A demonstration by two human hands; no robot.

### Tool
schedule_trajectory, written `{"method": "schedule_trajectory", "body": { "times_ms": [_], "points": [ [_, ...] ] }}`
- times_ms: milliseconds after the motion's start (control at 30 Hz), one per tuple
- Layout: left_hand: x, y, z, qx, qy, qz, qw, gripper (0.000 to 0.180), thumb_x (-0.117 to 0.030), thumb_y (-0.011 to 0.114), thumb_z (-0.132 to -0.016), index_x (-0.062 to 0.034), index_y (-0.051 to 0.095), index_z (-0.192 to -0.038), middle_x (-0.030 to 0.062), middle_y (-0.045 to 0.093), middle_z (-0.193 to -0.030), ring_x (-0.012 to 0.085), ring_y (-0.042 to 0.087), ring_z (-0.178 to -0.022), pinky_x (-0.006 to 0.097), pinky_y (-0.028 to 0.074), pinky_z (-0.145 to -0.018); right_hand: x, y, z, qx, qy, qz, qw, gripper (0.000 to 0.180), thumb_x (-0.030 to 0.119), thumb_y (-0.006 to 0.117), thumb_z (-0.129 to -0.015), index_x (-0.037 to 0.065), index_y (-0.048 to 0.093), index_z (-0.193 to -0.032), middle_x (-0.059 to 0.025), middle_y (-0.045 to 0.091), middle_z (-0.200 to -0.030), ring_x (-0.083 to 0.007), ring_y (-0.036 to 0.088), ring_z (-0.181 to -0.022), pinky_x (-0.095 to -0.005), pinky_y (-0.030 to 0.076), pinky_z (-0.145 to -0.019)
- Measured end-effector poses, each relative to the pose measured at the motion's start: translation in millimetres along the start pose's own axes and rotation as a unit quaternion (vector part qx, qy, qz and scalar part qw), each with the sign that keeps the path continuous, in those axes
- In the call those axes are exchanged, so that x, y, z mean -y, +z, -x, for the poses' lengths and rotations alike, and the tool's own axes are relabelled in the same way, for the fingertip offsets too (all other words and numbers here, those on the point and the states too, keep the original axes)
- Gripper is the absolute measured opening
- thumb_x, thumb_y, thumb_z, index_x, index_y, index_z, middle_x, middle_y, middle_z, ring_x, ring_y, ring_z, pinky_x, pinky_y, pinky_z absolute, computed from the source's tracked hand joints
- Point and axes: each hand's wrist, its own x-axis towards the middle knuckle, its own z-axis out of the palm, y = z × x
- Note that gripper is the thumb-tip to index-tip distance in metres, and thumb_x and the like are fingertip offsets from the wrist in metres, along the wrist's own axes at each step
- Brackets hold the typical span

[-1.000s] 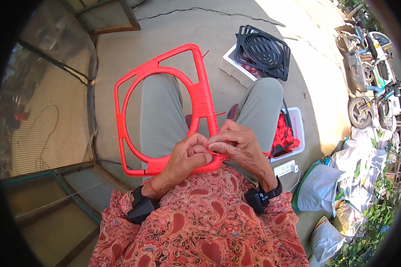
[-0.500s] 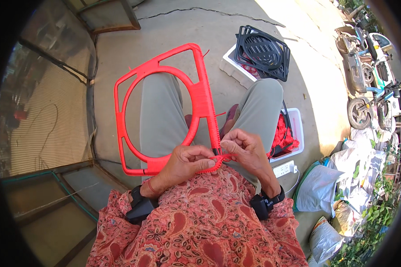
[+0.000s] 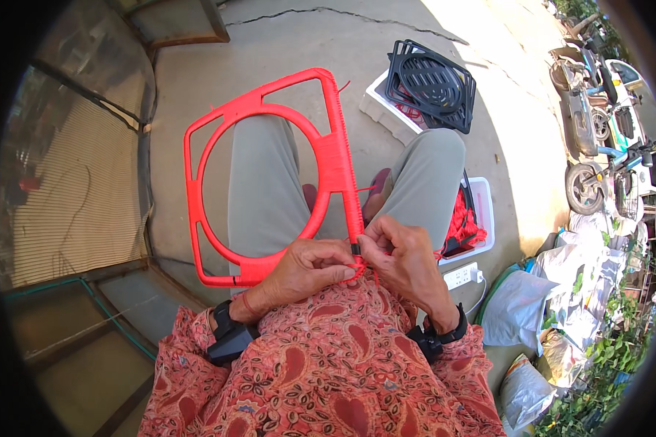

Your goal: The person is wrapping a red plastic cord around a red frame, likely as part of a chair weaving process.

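Hands, left (image 3: pixel 310 266) and right (image 3: pixel 401 258), pinch red cord (image 3: pixel 357 271) at square plastic frame's (image 3: pixel 270 175) wrapped corner

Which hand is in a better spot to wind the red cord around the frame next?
Probably the right hand: its fingertips pinch the red cord right at the corner of the red frame. The left hand grips that frame's lower edge, steadying it on the lap.

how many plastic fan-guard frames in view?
2: a red square plastic frame with a round ring across the lap, both hands at its near corner; a black one on the white box. More may be hidden.
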Motion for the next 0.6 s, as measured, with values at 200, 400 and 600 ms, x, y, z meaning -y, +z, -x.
{"method": "schedule_trajectory", "body": {
  "times_ms": [200, 400, 600],
  "points": [
    [3.3, 0.3, 0.2, 0.011, 0.015, 0.031, 0.999, 0.01, -0.002, 0.065, -0.087, 0.0031, 0.063, -0.095, 0.0031, 0.06, -0.089, 0.0074, 0.056, -0.081, 0.022, 0.046, -0.071, -14.5, 2.9, 4.4, 0.018, 0.064, -0.122, 0.99, 0.013, 0.009, 0.068, -0.083, 0.001, 0.058, -0.079, -0.0017, 0.053, -0.056, -0.0053, 0.046, -0.049, -0.0252, 0.037, -0.044],
    [1.5, -2.6, 1.1, 0.014, 0.002, 0.046, 0.999, 0.008, -0.002, 0.065, -0.086, 0.0031, 0.064, -0.093, 0.0047, 0.061, -0.089, 0.0081, 0.058, -0.077, 0.022, 0.047, -0.068, -15.4, -0.5, 5.4, 0.039, 0.124, -0.184, 0.974, 0.011, 0.008, 0.064, -0.088, 0.0, 0.059, -0.082, 0.0063, 0.054, -0.064, -0.0002, 0.044, -0.058, -0.0173, 0.034, -0.051],
    [5.2, -1.0, 3.2, -0.005, -0.023, 0.054, 0.998, 0.009, -0.004, 0.063, -0.089, 0.0026, 0.061, -0.094, 0.0056, 0.063, -0.088, 0.0078, 0.059, -0.073, 0.021, 0.048, -0.064, -15.7, -2.7, 4.6, 0.066, 0.138, -0.246, 0.957, 0.015, 0.014, 0.064, -0.09, 0.0, 0.06, -0.089, 0.005, 0.056, -0.069, -0.001, 0.047, -0.062, -0.0185, 0.037, -0.055]
  ]
}}
